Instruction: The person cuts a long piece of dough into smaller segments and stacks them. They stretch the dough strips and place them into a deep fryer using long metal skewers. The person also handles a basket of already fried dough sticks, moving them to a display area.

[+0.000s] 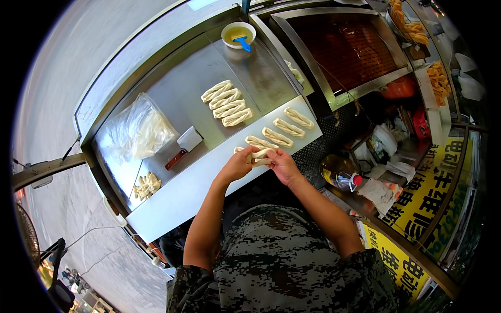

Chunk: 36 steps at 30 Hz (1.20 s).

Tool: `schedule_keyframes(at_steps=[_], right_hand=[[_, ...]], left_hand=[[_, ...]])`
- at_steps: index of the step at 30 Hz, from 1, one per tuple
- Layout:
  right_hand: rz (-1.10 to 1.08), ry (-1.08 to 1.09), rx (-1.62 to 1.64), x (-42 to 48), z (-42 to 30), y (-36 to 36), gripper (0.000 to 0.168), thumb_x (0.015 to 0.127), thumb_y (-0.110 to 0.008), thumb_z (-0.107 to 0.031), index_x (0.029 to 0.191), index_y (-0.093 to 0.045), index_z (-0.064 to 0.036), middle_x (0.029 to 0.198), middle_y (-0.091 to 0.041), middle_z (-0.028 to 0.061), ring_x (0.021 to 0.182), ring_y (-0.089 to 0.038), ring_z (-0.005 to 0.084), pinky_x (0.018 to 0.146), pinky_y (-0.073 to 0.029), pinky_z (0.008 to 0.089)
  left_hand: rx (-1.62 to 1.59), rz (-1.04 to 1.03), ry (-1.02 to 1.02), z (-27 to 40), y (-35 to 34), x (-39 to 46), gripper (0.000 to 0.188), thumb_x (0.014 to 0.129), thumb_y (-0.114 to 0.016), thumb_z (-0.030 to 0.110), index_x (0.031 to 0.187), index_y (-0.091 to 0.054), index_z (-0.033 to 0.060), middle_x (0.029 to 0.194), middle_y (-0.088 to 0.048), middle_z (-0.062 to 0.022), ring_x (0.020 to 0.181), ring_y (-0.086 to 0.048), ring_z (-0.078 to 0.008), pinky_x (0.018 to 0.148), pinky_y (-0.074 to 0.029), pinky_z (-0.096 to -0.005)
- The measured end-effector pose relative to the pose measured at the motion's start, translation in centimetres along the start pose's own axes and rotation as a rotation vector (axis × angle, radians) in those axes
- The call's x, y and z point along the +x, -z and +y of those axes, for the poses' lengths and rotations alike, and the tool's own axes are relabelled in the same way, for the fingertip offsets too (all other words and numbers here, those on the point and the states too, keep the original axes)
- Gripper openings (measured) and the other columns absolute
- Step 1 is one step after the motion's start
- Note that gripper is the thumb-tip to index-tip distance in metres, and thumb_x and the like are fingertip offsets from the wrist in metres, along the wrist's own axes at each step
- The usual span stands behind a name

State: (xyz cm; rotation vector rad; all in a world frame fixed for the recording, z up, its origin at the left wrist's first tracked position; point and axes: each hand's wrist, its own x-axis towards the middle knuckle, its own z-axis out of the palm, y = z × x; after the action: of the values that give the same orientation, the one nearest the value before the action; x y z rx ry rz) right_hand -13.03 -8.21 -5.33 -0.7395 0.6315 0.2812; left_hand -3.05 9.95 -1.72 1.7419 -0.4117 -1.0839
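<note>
Between my two hands is a pale strip of raw dough [260,155], held above the near edge of a white cutting board [188,199]. My left hand [238,166] pinches its left end, and my right hand [282,164] grips the right end. Just beyond my fingers, several twisted dough pieces [277,137] lie in a slanting row on the board. Part of the nearest one is hidden by my left hand. Farther back, a group of twisted dough pieces [229,103] rests side by side on the steel counter [184,78].
A cleaver [190,140] with a wooden handle lies beside a clear plastic bag [143,129]. Dough scraps [147,186] sit at the left. A white bowl [238,24] holds yellow liquid and a blue brush [243,42]. An oil-filled fryer [344,47] stands right, near fried dough sticks [438,82] and an oil jug [337,172].
</note>
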Motion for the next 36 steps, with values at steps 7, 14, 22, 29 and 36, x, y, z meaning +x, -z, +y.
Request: schedule_keyframes(at_steps=[7,14,22,29,36], right_hand=[[0.157,0.112,-0.357,-0.8,-2.2,0.6,0.038,0.089,-0.063,-0.009,0.125,-0.055,-0.002,0.090,-0.065,0.0006,0.070,-0.058,0.0079,0.063,-0.049,0.0231],[0.399,0.153,-0.057,0.6,-1.7,2.5,0.035,0.093,-0.063,-0.020,0.122,-0.056,-0.001,0.093,-0.066,0.0062,0.074,-0.063,0.0117,0.066,-0.051,0.0257],[0.074,0.073,0.233,0.0,-5.3,2.7,0.036,0.099,-0.052,-0.040,0.108,-0.063,-0.006,0.099,-0.067,0.0040,0.087,-0.065,0.0148,0.081,-0.051,0.0287],[0.345,0.068,-0.385,1.3,-6.9,3.6,0.017,0.088,-0.064,-0.011,0.102,-0.064,-0.002,0.089,-0.066,0.0035,0.075,-0.062,0.0102,0.068,-0.052,0.0236],[0.469,0.430,-0.261,8.6,-9.8,5.3,0.039,0.080,-0.063,-0.003,0.117,-0.056,0.004,0.090,-0.063,0.0054,0.071,-0.059,0.0108,0.061,-0.050,0.0232]], left_hand=[[-0.637,0.234,0.092,-0.8,-0.8,2.1,0.032,0.082,-0.063,0.004,0.114,-0.057,0.0013,0.092,-0.065,-0.0030,0.080,-0.061,-0.0116,0.075,-0.047,-0.0252],[0.021,0.377,-0.178,4.7,-3.1,3.8,0.039,0.083,-0.068,0.013,0.118,-0.055,0.0021,0.094,-0.064,-0.0134,0.071,-0.062,-0.0223,0.066,-0.051,-0.0342],[0.174,0.365,-0.175,4.0,-6.2,5.8,0.044,0.079,-0.076,0.016,0.117,-0.056,0.0027,0.101,-0.063,-0.0150,0.072,-0.066,-0.0231,0.068,-0.053,-0.0316],[-0.567,0.327,0.067,1.5,-5.4,9.1,0.030,0.081,-0.061,0.007,0.111,-0.058,0.0030,0.086,-0.066,-0.0045,0.074,-0.058,-0.0106,0.066,-0.045,-0.0244],[-0.553,0.352,-0.026,6.7,0.6,13.2,0.024,0.083,-0.063,0.004,0.106,-0.059,0.0021,0.088,-0.062,-0.0007,0.076,-0.055,-0.0079,0.070,-0.044,-0.0210]])
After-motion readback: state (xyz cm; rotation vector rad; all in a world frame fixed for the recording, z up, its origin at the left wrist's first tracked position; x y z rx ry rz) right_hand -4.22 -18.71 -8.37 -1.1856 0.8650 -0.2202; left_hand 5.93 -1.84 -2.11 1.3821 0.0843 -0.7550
